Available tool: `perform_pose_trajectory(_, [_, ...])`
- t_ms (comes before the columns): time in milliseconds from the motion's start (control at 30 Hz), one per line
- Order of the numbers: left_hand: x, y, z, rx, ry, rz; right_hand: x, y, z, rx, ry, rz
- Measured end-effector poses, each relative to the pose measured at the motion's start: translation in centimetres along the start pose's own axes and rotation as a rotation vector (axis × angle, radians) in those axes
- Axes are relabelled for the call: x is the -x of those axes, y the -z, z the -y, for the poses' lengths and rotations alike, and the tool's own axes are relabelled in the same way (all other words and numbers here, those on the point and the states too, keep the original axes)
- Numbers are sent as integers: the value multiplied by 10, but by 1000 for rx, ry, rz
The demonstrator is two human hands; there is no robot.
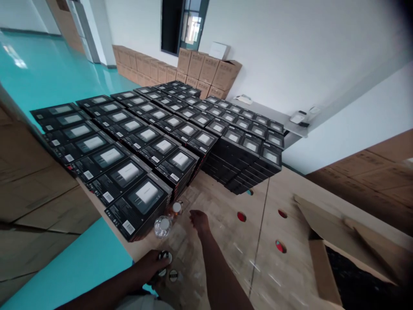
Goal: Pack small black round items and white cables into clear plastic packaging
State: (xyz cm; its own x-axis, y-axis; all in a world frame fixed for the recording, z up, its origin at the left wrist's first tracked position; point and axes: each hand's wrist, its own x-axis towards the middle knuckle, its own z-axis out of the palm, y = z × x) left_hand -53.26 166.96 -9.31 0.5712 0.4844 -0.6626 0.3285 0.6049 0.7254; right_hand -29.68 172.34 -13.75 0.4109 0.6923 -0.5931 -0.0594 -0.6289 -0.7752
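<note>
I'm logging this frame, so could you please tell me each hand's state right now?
Left hand: fingers on small round black-and-white discs; grip cannot be told.
Right hand: open, empty, beside the clear white-capped plastic bottle.

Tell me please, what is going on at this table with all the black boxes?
A person works at a wooden table. The left hand rests on small round black-and-white pieces at the near edge. The right hand reaches forward, empty as far as I can see, close to two small bottles beside the nearest stack of black boxes. Many such stacks cover the far side; an open carton lies at the right.
</note>
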Motion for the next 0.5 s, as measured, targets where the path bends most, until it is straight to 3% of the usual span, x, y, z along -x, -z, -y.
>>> perform_pose_trajectory(233, [-9, -9, -9, 72, -29, 65, 103, 4, -36, -27, 23, 320])
perform_pose_trajectory(367, [-14, -14, -10, 53, -52, 144, 128, -5, -49, -56, 93, 255])
perform_pose_trajectory(500, [-25, -17, 0, 78, -72, 137, 125, 0, -53, -82, 101, 162])
